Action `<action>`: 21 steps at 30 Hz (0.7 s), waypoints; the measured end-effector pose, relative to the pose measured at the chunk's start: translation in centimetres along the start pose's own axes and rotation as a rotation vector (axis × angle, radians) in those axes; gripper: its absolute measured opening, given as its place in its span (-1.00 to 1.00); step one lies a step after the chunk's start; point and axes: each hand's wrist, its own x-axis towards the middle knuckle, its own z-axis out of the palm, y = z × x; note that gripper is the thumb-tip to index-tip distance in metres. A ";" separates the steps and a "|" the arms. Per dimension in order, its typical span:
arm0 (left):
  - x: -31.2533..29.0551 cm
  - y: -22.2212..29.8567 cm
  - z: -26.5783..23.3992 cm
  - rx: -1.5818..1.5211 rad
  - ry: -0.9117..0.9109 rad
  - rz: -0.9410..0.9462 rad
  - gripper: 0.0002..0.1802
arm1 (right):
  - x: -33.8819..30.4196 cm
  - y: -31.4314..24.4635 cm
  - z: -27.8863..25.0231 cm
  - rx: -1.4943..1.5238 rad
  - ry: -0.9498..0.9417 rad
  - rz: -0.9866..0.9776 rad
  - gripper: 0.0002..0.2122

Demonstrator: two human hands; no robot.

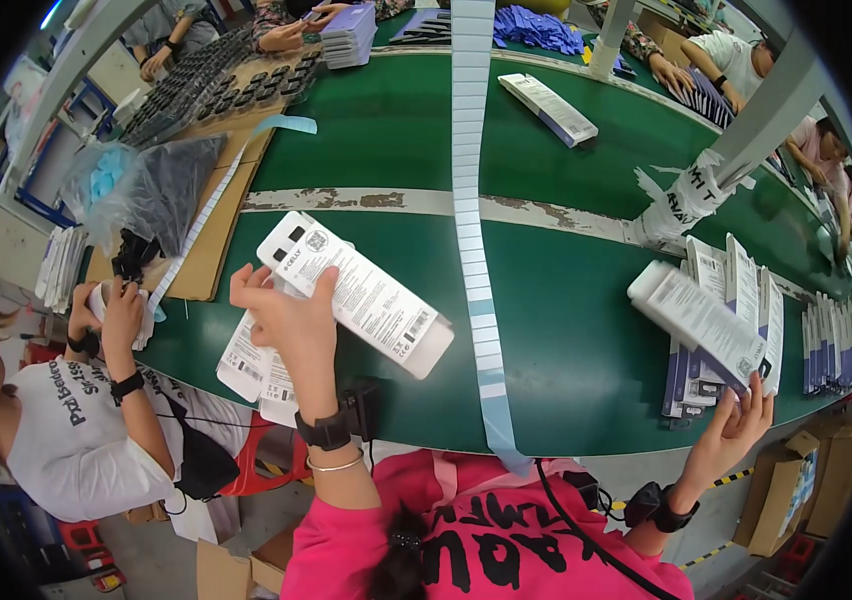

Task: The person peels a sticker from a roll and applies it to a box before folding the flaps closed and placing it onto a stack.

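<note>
My left hand (291, 325) grips a long white carton (356, 295) by its left part, the thumb lying along its near edge. The carton is tilted, its printed face and black tab cut-outs turned up. Beneath that hand more white cartons (244, 362) lie overlapping on the green table, partly hidden by my hand and forearm. At the right, my right hand (736, 430) holds the near end of another white carton (701, 318) with its fingertips. That carton slants over a pile of white and purple cartons (684, 378), hiding part of it.
A long strip of pale labels (468, 200) runs down the middle to the table (566, 370) edge. One carton (548, 110) lies across the white seam. A taped post (691, 200) stands right. A co-worker (96, 420) sits left, beside a plastic bag (151, 185); others work opposite.
</note>
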 end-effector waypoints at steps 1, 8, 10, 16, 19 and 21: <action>0.1 -0.5 0.6 -0.228 0.011 0.076 -0.05 | -0.1 -0.5 0.5 0.003 -0.002 -0.001 -0.67; -1.6 2.1 -0.5 -0.939 0.003 0.275 -0.21 | -0.5 0.9 2.3 -0.250 -0.077 -0.028 -0.76; -2.3 1.8 -1.4 -1.050 -0.076 0.195 -0.23 | -0.2 -1.7 3.1 -0.241 -0.229 -0.188 -0.63; -4.3 -0.8 -4.0 -1.229 -0.431 0.134 -0.17 | 3.6 -4.3 8.9 -0.242 -1.034 -0.713 -0.23; -5.1 -2.8 -4.2 -1.225 -0.448 0.199 -0.22 | 3.7 -2.6 11.1 -0.150 -1.125 -0.768 -0.35; -5.6 -2.8 -4.9 -1.199 -0.449 0.223 -0.18 | 4.3 -6.0 8.0 -0.126 -1.031 -0.646 -0.32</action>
